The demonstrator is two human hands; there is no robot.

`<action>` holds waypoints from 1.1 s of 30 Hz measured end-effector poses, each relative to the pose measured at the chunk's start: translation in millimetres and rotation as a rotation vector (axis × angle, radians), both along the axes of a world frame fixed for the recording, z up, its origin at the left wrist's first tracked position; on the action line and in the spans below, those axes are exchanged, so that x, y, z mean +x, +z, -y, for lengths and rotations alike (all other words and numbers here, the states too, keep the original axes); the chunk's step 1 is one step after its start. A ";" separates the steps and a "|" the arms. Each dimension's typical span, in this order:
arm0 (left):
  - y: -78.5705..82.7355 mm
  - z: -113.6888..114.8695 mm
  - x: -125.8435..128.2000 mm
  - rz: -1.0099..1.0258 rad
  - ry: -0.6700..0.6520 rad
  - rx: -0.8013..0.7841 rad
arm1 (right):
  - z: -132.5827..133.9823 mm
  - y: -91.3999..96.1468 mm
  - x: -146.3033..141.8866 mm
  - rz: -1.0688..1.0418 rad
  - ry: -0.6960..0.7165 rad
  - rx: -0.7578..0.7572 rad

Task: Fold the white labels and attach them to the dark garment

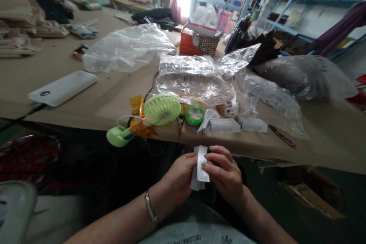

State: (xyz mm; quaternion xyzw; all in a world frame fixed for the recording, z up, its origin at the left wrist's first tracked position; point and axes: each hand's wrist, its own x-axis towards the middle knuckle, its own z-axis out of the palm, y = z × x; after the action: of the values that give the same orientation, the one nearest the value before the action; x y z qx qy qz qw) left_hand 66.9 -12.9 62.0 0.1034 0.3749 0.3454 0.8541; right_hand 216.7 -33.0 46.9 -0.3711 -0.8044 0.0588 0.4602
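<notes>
the left hand (178, 179) and right hand (225, 175) are both pinching a folded white paper slip (201, 166), holding it together in front of the body, just below the near edge of a paper-covered table (120, 99).

Head-worn view, facing forward and downward

Grey shirt (183, 237), bottom centre: I read upside-down print starting "DECO", rest unclear. Clear plastic bag (188, 66), centre: dark print along band, too blurred for me. Grey plastic bag (303, 78), right: dark letters along upper edge, can't make out. Paper slips (224, 126) just right of centre, near table edge: fine print, too small to read.
</notes>
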 end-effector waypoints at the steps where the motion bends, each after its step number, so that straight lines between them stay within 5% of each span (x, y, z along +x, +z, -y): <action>1: -0.9 -0.4 -1.6 0.021 0.029 0.003 | -0.3 -1.9 -8.1 0.035 0.031 0.006; 13: -11.0 5.7 -11.6 0.067 0.152 -0.019 | 0.1 -11.8 -23.6 0.207 0.071 -0.023; 17: -7.9 6.7 -16.6 -0.017 0.103 0.019 | 4.1 -12.8 -21.6 0.086 0.128 -0.118; 22: -1.9 8.7 -26.0 -0.047 -0.084 0.084 | -2.2 -15.8 -9.9 -0.426 0.021 -0.569; 27: -2.0 15.4 -29.0 -0.001 -0.268 0.151 | -19.8 -20.0 -6.4 -0.591 0.492 -1.293; 33: -2.5 23.1 -30.7 -0.028 -0.335 0.187 | -29.2 -24.6 -13.2 -0.718 0.753 -1.412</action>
State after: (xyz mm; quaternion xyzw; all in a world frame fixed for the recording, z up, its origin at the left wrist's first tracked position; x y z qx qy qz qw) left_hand 36.2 -36.0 59.5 0.2480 0.3307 0.2302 0.8810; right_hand 203.6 -3.8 22.3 -0.2380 -0.4557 0.8041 0.2985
